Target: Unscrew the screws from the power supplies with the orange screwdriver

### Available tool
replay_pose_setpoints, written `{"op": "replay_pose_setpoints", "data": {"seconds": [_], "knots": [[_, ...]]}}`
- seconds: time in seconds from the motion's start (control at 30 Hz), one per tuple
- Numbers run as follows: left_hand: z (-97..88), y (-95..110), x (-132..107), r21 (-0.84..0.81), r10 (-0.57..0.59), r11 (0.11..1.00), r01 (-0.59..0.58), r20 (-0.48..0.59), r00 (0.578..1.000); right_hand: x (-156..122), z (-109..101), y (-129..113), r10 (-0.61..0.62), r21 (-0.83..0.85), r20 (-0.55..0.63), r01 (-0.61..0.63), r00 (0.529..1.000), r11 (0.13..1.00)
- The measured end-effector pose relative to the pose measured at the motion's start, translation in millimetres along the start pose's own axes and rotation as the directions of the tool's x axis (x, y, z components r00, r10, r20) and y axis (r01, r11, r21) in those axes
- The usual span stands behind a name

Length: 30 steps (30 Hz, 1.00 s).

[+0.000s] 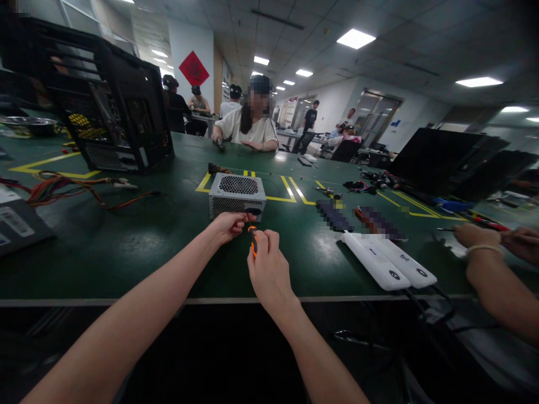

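A grey power supply unit point(231, 205) with perforated metal sides sits on the green table in front of me. My right hand point(270, 269) is closed around the orange and black handle of a screwdriver point(254, 245), its thin shaft pointing up and away toward the unit. Beside the shaft's tip, my left hand point(229, 226) is closed in a pinch at the unit's lower front, near its dark power socket. What those fingertips hold is too small to make out. Bundled cables point(219, 169) lie behind the unit.
At left stand a black computer case point(145, 120), loose coloured wires point(71, 188) and another grey metal box point(21, 221). White power-bank-like devices point(374, 261) lie at right, near a co-worker's hands point(478, 238). Another person point(248, 126) sits across the green table point(138, 275).
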<state>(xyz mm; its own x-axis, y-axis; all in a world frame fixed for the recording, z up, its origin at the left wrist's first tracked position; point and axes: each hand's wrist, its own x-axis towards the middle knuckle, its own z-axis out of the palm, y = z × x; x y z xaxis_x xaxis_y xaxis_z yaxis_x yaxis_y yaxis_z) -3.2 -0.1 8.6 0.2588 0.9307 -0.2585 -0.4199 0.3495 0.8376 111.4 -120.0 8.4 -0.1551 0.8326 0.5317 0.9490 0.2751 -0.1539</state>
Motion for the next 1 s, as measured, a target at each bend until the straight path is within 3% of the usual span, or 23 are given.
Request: {"op": "replay_pose_setpoints", "data": {"seconds": [0.13,0.27,0.43,0.5,0.53,0.63,0.67,0.73,0.77,0.83,1.0], "knots": [[0.3,0.6,-1.3,-0.001,-0.007,1.000,0.007,0.016,1.000,1.6,2.1,1.0,-0.113,-0.020,-0.016,0.113,0.993,0.993],[1.0,0.2,-0.7,0.058,0.004,0.998,-0.005,0.017,1.000,4.4,1.1,0.9,-0.039,-0.035,-0.014,0.038,0.999,0.999],[-0.4,-4.5,2.5,0.445,0.162,0.889,-0.106,-0.090,0.983,5.8,-5.6,1.1,0.034,0.025,0.010,-0.034,0.999,0.999],[-2.2,-6.0,0.5,0.630,0.294,0.757,-0.172,-0.093,0.951,4.5,-7.3,0.7,0.004,0.059,0.022,-0.005,1.000,0.998],[-3.0,-6.1,-1.8,0.745,0.397,0.630,-0.218,-0.068,0.915,3.7,-7.4,0.5,-0.011,0.074,0.028,0.009,1.000,0.997],[-3.5,-2.6,-12.6,0.965,0.678,0.038,-0.259,0.166,0.716,2.1,-5.1,0.0,-0.048,0.104,0.035,0.044,0.998,0.994],[-3.3,-0.6,-16.1,0.963,0.719,-0.112,-0.246,0.249,0.649,2.0,-3.9,-0.1,-0.062,0.107,0.033,0.058,0.998,0.993],[-3.6,3.3,-20.2,0.919,0.735,-0.317,-0.235,0.395,0.552,2.2,-1.9,-0.2,-0.090,0.084,0.024,0.088,0.996,0.993],[-4.4,4.8,-20.2,0.891,0.719,-0.385,-0.242,0.453,0.526,2.5,-1.3,-0.3,-0.107,0.061,0.020,0.105,0.994,0.993],[-7.1,6.2,-16.2,0.843,0.667,-0.469,-0.265,0.534,0.519,3.1,-0.9,-0.4,-0.138,0.007,0.016,0.138,0.990,0.990],[-13.1,4.5,0.1,0.828,0.634,-0.507,-0.239,0.546,0.547,4.1,2.5,-1.4,-0.177,-0.071,-0.010,0.176,0.984,0.982]]}}
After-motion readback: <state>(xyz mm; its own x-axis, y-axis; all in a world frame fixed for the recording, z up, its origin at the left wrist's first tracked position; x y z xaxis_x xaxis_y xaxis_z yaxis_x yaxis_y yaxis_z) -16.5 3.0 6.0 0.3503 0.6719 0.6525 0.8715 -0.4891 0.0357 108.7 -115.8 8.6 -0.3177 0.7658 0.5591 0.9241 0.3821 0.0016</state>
